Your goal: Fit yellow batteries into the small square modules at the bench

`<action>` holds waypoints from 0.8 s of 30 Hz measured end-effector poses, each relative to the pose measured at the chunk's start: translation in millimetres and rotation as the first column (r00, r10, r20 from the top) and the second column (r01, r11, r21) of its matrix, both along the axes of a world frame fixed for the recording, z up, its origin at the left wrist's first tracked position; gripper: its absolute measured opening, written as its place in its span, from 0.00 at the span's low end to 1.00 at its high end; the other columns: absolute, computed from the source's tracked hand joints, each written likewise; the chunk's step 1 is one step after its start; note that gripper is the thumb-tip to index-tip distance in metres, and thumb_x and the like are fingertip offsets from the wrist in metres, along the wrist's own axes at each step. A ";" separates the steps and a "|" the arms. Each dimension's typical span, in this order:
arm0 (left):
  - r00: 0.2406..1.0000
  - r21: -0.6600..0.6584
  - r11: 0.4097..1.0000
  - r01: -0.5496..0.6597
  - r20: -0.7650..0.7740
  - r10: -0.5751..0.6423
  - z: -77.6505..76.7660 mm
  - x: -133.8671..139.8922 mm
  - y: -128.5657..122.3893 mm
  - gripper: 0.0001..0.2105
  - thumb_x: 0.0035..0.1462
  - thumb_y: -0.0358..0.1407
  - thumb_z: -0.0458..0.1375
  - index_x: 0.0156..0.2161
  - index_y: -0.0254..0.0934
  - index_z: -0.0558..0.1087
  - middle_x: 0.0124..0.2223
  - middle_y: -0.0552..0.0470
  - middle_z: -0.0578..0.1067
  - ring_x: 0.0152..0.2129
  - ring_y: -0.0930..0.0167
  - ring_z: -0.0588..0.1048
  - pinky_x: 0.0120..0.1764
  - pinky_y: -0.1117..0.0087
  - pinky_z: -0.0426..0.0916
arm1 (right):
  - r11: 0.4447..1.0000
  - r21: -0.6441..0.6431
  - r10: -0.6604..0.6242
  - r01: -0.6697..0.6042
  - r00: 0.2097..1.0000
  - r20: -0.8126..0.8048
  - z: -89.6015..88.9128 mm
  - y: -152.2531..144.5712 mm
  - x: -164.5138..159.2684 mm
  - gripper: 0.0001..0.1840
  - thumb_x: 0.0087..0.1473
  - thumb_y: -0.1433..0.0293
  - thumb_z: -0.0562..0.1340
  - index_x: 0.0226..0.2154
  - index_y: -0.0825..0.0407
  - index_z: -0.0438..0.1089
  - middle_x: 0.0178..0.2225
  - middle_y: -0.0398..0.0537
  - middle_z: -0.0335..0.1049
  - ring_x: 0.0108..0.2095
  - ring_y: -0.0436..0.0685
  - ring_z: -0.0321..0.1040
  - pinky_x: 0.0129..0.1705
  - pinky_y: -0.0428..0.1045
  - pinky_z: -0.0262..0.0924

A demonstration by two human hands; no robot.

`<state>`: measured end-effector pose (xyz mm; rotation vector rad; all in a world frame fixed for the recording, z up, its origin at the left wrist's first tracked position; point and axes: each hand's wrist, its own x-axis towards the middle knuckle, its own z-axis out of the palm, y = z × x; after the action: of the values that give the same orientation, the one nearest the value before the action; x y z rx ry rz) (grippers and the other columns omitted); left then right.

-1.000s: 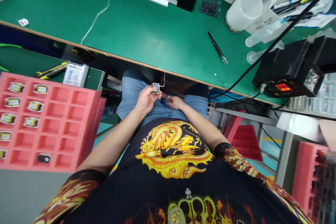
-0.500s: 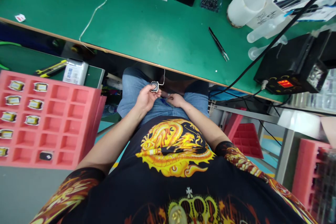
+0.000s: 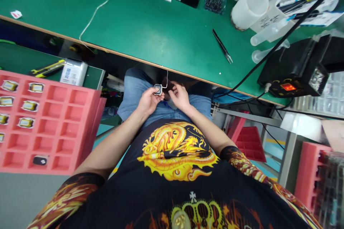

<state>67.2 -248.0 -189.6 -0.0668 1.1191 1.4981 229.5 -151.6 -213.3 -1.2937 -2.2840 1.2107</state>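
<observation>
Pink tray: I see yellow-topped pieces [image 3: 30, 105] seated in the two leftmost visible columns of the pink tray [image 3: 85, 121], one cut off by my view, and a lone dark piece [image 3: 40, 160] in the bottom row; whether these are finished, I cannot tell.
Cutter and white box: the yellow-and-black cutter [image 3: 48, 68] and white box [image 3: 73, 72] lie just behind the tray.
White cord: the white cord [image 3: 98, 10] crosses the tabletop [image 3: 129, 32] and drops over its front edge.
Left hand: the left hand [image 3: 149, 101] pinches the square piece [image 3: 158, 89] over the lap, thumb covering part of its face; I judge its handling unfinished.
Thin lead: the thin white lead [image 3: 167, 77] runs from the tabletop edge to the piece and, I judge, limits its reach.
Right hand: the right hand [image 3: 179, 96] is just beside the left, apparently apart, fingers curled; I cannot tell whether it grips anything.
Tweezers: the tweezers [image 3: 222, 46] lie on the tabletop, untouched.
Black unit: the black unit [image 3: 290, 68] shows a red display; the thick black cable [image 3: 298, 25] slants across my view.
</observation>
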 end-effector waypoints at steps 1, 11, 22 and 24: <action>1.000 0.002 1.000 0.002 0.003 -0.002 -0.1 0.2 -0.3 0.11 0.48 0.38 0.67 0.36 0.33 0.76 0.30 0.48 0.79 0.26 0.69 0.77 0.33 0.70 0.74 | 1.000 -0.006 0.020 -0.020 1.000 -0.023 3.0 -1.5 -1.8 0.29 0.69 0.64 0.63 0.69 0.49 0.69 0.49 0.50 0.76 0.42 0.56 0.72 0.52 0.49 0.69; 0.998 0.009 0.998 0.067 0.014 -0.067 -1.3 4.1 -4.2 0.15 0.47 0.38 0.69 0.38 0.31 0.76 0.30 0.48 0.79 0.25 0.71 0.76 0.31 0.72 0.72 | 0.991 0.064 0.127 -0.115 0.960 -0.249 -9.8 -14.0 -7.3 0.22 0.69 0.70 0.62 0.63 0.51 0.74 0.42 0.46 0.72 0.33 0.50 0.70 0.42 0.48 0.70; 0.993 0.031 0.992 0.120 -0.014 -0.120 1.2 9.4 -5.5 0.14 0.47 0.39 0.71 0.35 0.31 0.76 0.28 0.49 0.77 0.23 0.70 0.75 0.28 0.71 0.70 | 0.983 0.150 0.142 -0.108 0.960 -0.243 -7.7 -6.7 -3.0 0.15 0.73 0.65 0.61 0.45 0.53 0.84 0.42 0.52 0.79 0.45 0.56 0.75 0.51 0.48 0.66; 0.993 0.102 0.988 0.120 -0.030 -0.118 3.1 10.3 -7.4 0.13 0.48 0.38 0.72 0.32 0.33 0.75 0.27 0.51 0.75 0.23 0.71 0.73 0.27 0.71 0.69 | 0.997 0.067 0.040 -0.029 0.985 -0.169 -8.7 -1.6 -4.1 0.14 0.72 0.66 0.63 0.41 0.53 0.84 0.36 0.50 0.79 0.39 0.55 0.74 0.46 0.47 0.66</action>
<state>77.6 -255.4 -186.4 0.0886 1.0450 1.4506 225.4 -153.2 -222.1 -1.0883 -2.2122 1.1991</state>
